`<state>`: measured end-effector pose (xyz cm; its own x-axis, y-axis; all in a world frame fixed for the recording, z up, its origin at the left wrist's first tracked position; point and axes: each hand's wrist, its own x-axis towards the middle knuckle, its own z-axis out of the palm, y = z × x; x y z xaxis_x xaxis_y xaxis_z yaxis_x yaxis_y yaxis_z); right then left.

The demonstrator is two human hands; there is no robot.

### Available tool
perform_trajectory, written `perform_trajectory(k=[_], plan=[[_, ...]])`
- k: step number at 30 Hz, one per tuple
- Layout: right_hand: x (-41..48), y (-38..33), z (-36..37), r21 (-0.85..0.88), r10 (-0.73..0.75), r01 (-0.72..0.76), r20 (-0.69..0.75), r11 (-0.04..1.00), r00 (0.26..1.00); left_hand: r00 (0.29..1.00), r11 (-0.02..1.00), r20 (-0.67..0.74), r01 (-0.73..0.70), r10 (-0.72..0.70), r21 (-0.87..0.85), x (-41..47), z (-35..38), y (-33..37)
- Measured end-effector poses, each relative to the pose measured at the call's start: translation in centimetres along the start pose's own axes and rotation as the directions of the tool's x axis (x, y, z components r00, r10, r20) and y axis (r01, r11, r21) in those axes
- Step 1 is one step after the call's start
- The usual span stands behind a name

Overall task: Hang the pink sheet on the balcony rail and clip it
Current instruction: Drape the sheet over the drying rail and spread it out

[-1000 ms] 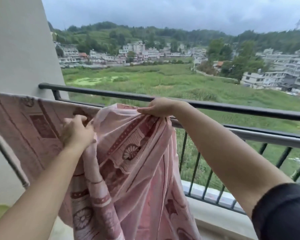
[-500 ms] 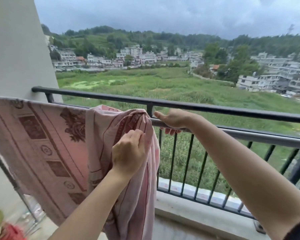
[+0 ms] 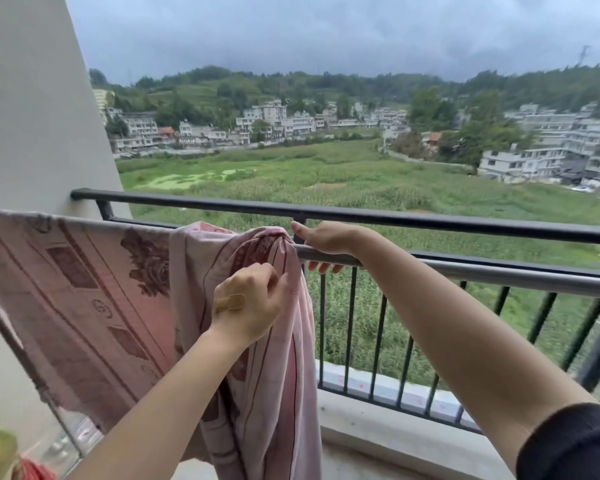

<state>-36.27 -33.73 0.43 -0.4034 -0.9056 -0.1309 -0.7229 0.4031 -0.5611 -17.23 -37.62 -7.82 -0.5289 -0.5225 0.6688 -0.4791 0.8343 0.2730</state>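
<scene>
Pink sheet (image 3: 94,289) draped over grey inner rail (image 3: 465,271), spread flat on the stretch toward the wall (image 3: 25,116), bunched into a thick gathered fold at its free end. Bunched part hanging straight down from the rail, below frame edge. Darker floral and rectangular print visible on the flat part.

Left hand (image 3: 248,306) just below the rail, on the bunched fold, fingers pinched closed on the fabric. Adhesive bandage (image 3: 230,301) on the back of that hand.

Right hand (image 3: 328,242) on the rail, right beside the bunched end of the sheet, touching it. Thumb on top, fingers curled under, closed around the bare rail. Dark sleeve (image 3: 572,445) at the upper arm.

Black top railing (image 3: 430,221) just behind and above the grey rail, apart from the sheet. Black vertical balusters (image 3: 378,341) below the rail, down to a pale concrete ledge (image 3: 378,420).

Green and red items (image 3: 0,455) far below the rail at the wall end, blurred, cannot identify.

Beyond the rail: green field (image 3: 361,181), pale multi-storey buildings (image 3: 551,157), wooded hills, overcast sky.
</scene>
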Motion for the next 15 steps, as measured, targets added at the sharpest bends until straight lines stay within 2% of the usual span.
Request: perform_trajectory(k=[2,4,6,9,11,13,15], plan=[[0.5,-0.7,0.3,0.05,-0.005,0.005,0.009,0.999,1.0,0.991,0.985,0.133,-0.001,-0.022,0.171,0.3,0.0,0.4],[1.0,-1.2,0.8,0.095,0.004,-0.001,-0.029,0.995,1.0,0.979,0.958,0.195,0.002,-0.06,0.288,0.1,0.9,0.4],[1.2,-1.4,1.0,0.063,0.0,0.006,-0.087,0.998,0.996,0.981,0.968,0.187,0.005,-0.054,0.252,-0.2,1.4,0.0],[1.3,-1.5,0.3,-0.078,-0.048,0.03,-0.243,0.997,0.969,0.998,0.996,0.029,0.052,-0.054,0.072,0.3,0.0,-1.0],[1.5,-1.8,0.0,-0.046,-0.057,0.045,-0.293,0.998,0.955,0.999,0.999,-0.035,0.032,-0.031,0.026,1.2,-1.3,-1.6],[1.7,-2.3,0.1,-0.015,-0.048,0.045,-0.306,0.999,0.951,0.997,0.995,0.072,0.01,-0.018,0.102,1.7,-1.6,-1.3],[1.6,-2.5,0.2,-0.015,-0.038,0.035,-0.3,0.999,0.953,0.97,0.969,0.224,0.041,-0.097,0.242,1.5,-0.9,-0.2]])
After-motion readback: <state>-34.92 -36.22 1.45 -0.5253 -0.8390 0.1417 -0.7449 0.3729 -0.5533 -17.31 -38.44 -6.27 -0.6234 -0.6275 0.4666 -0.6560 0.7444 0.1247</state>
